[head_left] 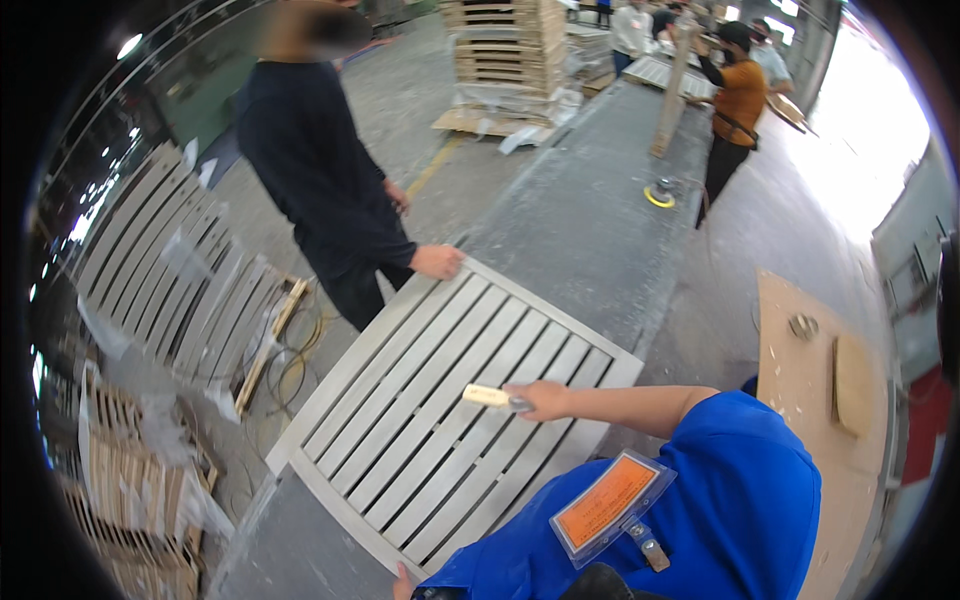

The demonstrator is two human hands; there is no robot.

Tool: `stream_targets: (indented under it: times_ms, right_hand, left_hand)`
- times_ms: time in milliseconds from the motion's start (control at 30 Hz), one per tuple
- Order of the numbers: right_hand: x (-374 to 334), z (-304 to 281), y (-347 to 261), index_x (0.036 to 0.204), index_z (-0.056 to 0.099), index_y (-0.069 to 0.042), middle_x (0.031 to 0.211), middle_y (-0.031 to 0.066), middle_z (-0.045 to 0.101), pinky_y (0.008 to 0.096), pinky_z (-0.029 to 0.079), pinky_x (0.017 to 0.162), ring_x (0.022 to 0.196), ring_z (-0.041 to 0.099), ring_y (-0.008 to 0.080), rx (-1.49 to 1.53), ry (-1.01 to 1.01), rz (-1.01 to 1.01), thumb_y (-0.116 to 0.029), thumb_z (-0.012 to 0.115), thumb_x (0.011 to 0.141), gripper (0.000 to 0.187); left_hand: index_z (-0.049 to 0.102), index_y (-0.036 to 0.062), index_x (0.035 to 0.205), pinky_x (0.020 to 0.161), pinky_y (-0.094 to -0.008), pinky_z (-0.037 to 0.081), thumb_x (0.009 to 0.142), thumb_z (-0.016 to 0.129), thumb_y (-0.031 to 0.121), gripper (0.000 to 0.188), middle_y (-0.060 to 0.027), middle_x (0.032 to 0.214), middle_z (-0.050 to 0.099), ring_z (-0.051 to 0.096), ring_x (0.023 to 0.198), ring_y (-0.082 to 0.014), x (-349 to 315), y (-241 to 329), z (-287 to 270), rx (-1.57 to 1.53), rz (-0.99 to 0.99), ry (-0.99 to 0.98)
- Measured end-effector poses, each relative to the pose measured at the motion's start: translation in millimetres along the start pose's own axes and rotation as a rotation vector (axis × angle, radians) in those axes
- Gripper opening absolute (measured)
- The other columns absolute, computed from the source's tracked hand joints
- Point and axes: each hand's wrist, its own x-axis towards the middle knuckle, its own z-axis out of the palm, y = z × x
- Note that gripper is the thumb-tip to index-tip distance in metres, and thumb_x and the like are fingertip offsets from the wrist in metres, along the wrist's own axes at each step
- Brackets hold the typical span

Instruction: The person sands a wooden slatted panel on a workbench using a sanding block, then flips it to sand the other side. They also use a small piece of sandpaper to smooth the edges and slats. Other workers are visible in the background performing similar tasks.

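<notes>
A grey-washed slatted wooden panel [440, 385] lies tilted across a long grey work table [570, 215]. Over its right half, my right hand [547, 400] is closed around a small hand tool [487, 396] with a pale block-shaped end and a grey part by my fingers; its exact kind is unclear. My left hand [403, 584] grips the panel's near edge at the bottom of the view, mostly hidden by my blue sleeve. Across the table, a co-worker's hand [438, 262] rests on the panel's far left corner.
A person in dark clothes [310, 160] stands across the table. Farther along lie a sander with a yellow disc [660, 193] and an upright board [675, 95], near a worker in orange [742, 90]. Slatted panels [165, 270] are stacked at left; a brown board [815, 400] is at right.
</notes>
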Motion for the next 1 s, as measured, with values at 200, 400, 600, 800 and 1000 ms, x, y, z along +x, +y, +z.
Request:
stream_targets:
  times_ms: [200, 400, 600, 800, 1000]
  right_hand:
    - [-94, -6, 104, 0.119, 0.052, -0.005, 0.104, 0.0217, 0.062, 0.0422, 0.047, 0.084, 0.098, 0.059, 0.0370, 0.236, 0.675, 0.477, -0.024, 0.068, 0.071, 0.054]
    - [-146, 10, 196, 0.119, 0.048, -0.004, 0.108, 0.0229, 0.058, 0.0441, 0.047, 0.088, 0.102, 0.057, 0.0398, 0.412, 1.086, 1.060, -0.018, 0.069, 0.072, 0.053]
    - [-127, 31, 223, 0.130, 0.041, -0.001, 0.105, 0.0175, 0.059, 0.0381, 0.054, 0.063, 0.089, 0.061, 0.0266, 1.254, 0.904, 0.916, -0.015, 0.065, 0.079, 0.059]
    - [-107, 29, 226, 0.121, 0.051, 0.002, 0.096, 0.0182, 0.062, 0.0351, 0.051, 0.061, 0.076, 0.063, 0.0257, 0.754, 0.906, 0.942, -0.019, 0.064, 0.078, 0.050]
    - [-85, -2, 234, 0.117, 0.055, 0.003, 0.100, 0.0202, 0.063, 0.0402, 0.053, 0.069, 0.084, 0.065, 0.0302, 0.573, 0.833, 0.847, -0.024, 0.065, 0.076, 0.051]
  left_hand:
    - [0.051, -0.0172, 0.115, 0.090, -0.0395, 0.045, 0.085, 0.050, 0.062, 0.085, -0.0289, 0.112, 0.058, 0.058, 0.104, -0.0352, -6, 34, 23, -0.083, 0.056, -0.029]
    - [0.051, -0.0169, 0.114, 0.090, -0.0394, 0.046, 0.085, 0.050, 0.063, 0.085, -0.0285, 0.111, 0.058, 0.059, 0.104, -0.0348, -16, 25, 20, -0.165, 0.082, -0.012]
    - [0.052, -0.0166, 0.114, 0.090, -0.0393, 0.046, 0.085, 0.050, 0.063, 0.085, -0.0281, 0.111, 0.059, 0.059, 0.103, -0.0344, -30, -1, -5, -0.190, 0.050, 0.081]
    - [0.052, -0.0163, 0.113, 0.089, -0.0392, 0.046, 0.084, 0.050, 0.064, 0.085, -0.0278, 0.110, 0.059, 0.059, 0.103, -0.0340, -35, 9, -14, -0.160, 0.051, 0.166]
    - [0.051, -0.0168, 0.114, 0.089, -0.0401, 0.047, 0.085, 0.048, 0.064, 0.086, -0.0275, 0.110, 0.059, 0.059, 0.103, -0.0336, -24, 13, 16, -0.042, 0.033, 0.315]
